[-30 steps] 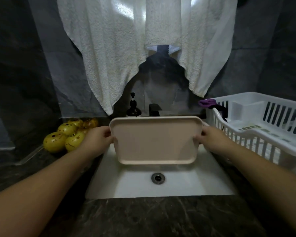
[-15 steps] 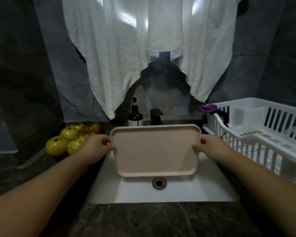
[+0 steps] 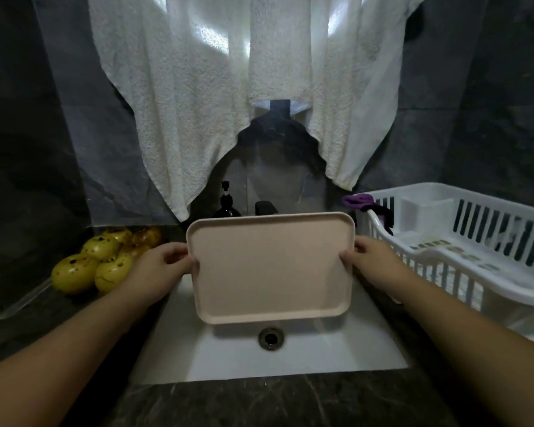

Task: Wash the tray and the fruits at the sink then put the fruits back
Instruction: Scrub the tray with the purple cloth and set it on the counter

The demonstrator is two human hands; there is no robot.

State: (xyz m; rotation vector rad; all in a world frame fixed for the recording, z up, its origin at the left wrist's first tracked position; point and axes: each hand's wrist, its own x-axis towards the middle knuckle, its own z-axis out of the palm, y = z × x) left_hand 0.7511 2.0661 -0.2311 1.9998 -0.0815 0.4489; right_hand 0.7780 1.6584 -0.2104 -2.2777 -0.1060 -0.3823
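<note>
In the head view, 1 pale pink rectangular plastic tray (image 3: pixel 270 266) tilts upright above the white sink (image 3: pixel 367 349), its short edges gripped between the left hand (image 3: pixel 162 266) and right hand (image 3: pixel 372 260), with about 5 spotted yellow fruits (image 3: pixel 101 263) on the dark counter left of the left hand.

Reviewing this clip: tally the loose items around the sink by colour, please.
Yellow: about 5 fruits, clustered and partly hidden
Pink: 1 tray
White: 1 dish rack, 1 towel
Black: 1 pump bottle
Purple: 1 cloth
Total: about 10
</note>
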